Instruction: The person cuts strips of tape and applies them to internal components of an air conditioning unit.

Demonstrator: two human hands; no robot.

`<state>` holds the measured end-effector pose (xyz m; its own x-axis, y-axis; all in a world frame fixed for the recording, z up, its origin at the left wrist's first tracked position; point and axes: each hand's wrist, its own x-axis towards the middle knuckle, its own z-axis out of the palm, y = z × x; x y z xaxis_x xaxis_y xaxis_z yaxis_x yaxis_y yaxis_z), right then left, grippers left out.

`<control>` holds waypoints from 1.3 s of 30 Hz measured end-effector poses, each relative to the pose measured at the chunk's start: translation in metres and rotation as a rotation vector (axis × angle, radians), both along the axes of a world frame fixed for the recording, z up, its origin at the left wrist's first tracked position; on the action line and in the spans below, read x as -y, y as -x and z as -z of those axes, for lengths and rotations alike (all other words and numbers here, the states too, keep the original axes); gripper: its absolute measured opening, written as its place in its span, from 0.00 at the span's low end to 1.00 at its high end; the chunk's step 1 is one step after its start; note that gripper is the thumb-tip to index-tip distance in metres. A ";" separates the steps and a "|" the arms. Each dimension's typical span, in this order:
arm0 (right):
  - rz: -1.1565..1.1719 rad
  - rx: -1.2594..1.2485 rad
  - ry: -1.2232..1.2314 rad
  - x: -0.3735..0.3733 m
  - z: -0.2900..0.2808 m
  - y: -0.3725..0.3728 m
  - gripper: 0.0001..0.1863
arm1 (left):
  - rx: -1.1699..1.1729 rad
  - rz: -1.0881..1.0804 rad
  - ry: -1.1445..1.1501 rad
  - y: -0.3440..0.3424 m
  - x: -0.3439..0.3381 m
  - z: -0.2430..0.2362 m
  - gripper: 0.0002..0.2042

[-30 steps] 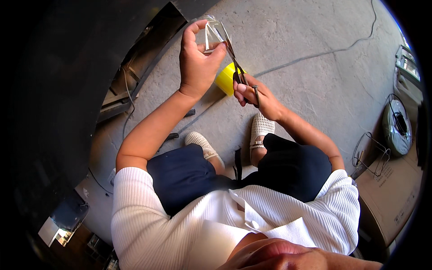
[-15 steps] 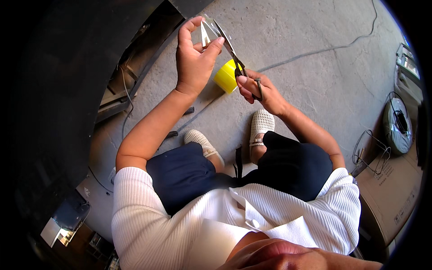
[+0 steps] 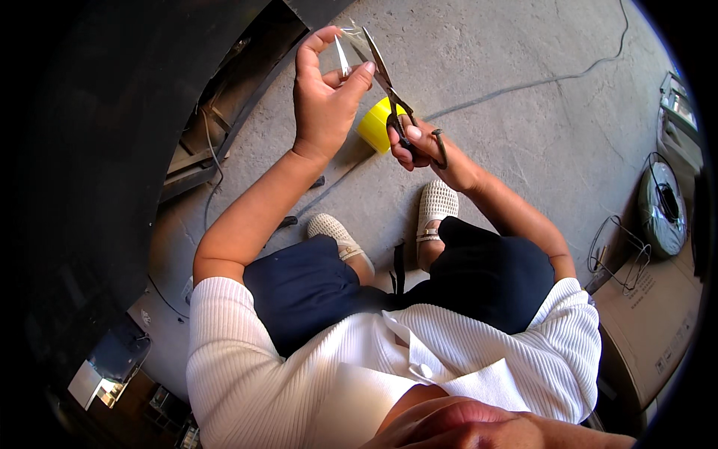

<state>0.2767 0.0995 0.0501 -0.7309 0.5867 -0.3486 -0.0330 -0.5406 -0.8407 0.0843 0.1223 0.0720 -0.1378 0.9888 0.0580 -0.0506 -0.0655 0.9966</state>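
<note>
My left hand (image 3: 323, 101) is raised at the top of the view, its fingers curled toward the thumb around a thin piece of clear and white film (image 3: 343, 56). Wispy clear bits stick out past its fingertips. In my right hand (image 3: 426, 146) is a pair of dark-handled scissors (image 3: 390, 91), fingers in the loops. The blades are spread and point up toward the film, close to my left thumb. A dark band circles my right wrist area. Behind the scissors stands a bright yellow cylinder-shaped thing (image 3: 376, 129), partly hidden by them.
Grey concrete floor (image 3: 508, 60) lies below, crossed by a dark cable (image 3: 523, 84). A large black panel (image 3: 97, 150) fills the left. On the right, a wrapped coil (image 3: 662, 206) and bent wire (image 3: 636, 266) rest by a cardboard box (image 3: 647, 322).
The scissor blades have parted from nearly closed to spread. My right hand has shifted slightly, while my left hand stays almost in place with the film.
</note>
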 end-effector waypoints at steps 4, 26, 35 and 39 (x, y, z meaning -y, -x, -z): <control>-0.012 -0.055 0.022 0.001 0.004 0.000 0.19 | 0.022 -0.005 0.010 -0.001 0.002 -0.003 0.26; 0.005 0.014 0.003 -0.003 0.000 0.005 0.21 | -0.056 0.031 0.037 -0.003 0.010 -0.002 0.26; 0.089 0.070 -0.031 -0.002 -0.002 0.006 0.22 | -0.034 -0.010 0.072 -0.006 0.012 -0.007 0.27; 0.105 0.134 -0.021 -0.002 -0.004 0.006 0.23 | -0.035 -0.015 0.090 -0.003 0.013 -0.004 0.28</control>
<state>0.2708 0.1010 0.0540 -0.6133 0.6655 -0.4254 0.0249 -0.5220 -0.8526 0.0872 0.1094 0.0759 -0.1524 0.9880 -0.0255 -0.0155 0.0234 0.9996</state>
